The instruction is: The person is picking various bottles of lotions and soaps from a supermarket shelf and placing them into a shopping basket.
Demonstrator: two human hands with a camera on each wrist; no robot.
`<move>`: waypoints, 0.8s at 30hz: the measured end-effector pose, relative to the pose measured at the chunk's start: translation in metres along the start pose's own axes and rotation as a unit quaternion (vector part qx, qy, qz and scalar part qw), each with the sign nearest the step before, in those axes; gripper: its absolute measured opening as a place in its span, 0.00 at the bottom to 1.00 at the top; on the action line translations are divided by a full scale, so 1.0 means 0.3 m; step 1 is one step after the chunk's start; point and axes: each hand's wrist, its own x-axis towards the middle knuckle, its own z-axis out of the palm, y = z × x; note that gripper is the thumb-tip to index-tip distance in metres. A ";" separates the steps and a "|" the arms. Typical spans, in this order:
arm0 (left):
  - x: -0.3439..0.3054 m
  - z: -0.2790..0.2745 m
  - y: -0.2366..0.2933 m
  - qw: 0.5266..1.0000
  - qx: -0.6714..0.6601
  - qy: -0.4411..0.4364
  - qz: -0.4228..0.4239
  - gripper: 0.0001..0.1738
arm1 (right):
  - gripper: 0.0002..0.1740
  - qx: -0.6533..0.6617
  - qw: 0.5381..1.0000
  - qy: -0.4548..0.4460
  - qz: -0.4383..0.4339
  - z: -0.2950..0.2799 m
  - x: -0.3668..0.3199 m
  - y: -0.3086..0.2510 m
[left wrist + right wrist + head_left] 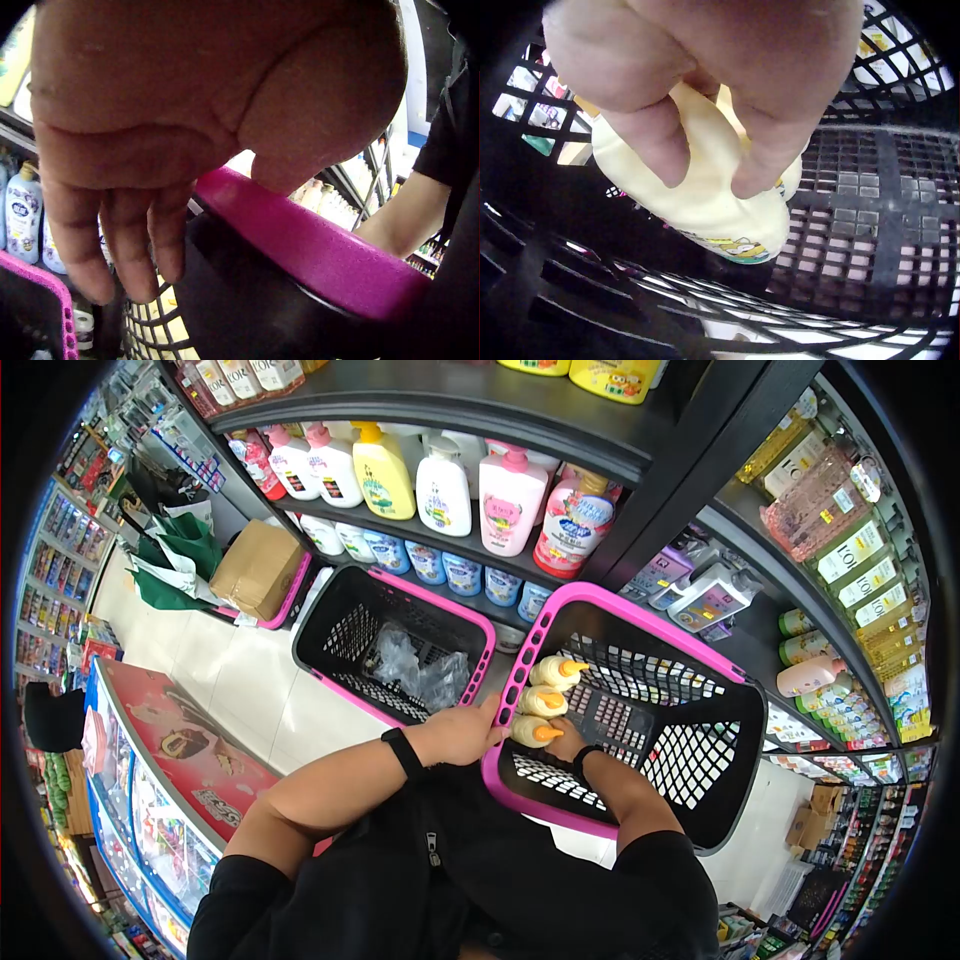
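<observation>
My right hand (566,742) reaches inside a black shopping basket with a pink rim (640,605). Its thumb and finger pinch the nearest pale yellow bottle (712,206), whose tip is orange and whose lower end bears a cartoon print. Two similar bottles, the middle bottle (541,702) and the far bottle (556,671), stand beside it in a row along the basket's left wall. At the left end of that basket, my left hand (180,97) rests against the pink rim. Its fingers hang nearly straight along the outside, with the thumb at the rim.
A second black basket (335,615) with crumpled clear plastic (410,665) stands to the left. Shelves (440,540) of pump bottles and tubs rise ahead, others on the right. Further left are a cardboard box (258,570) and a red-topped freezer (185,745).
</observation>
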 end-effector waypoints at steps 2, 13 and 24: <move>-0.007 -0.027 0.017 1.000 0.013 -0.021 -0.016 0.35 | 0.33 -0.072 0.997 -0.030 -0.029 -0.073 -0.029 -0.098; 0.010 0.022 -0.360 0.988 -0.088 0.022 0.121 0.43 | 0.20 -0.221 0.974 -0.041 0.038 -0.651 -0.229 -0.384; -0.194 -0.057 -0.980 0.975 -0.213 0.067 0.016 0.39 | 0.13 -0.089 0.955 0.195 -0.206 -0.740 -0.003 -1.725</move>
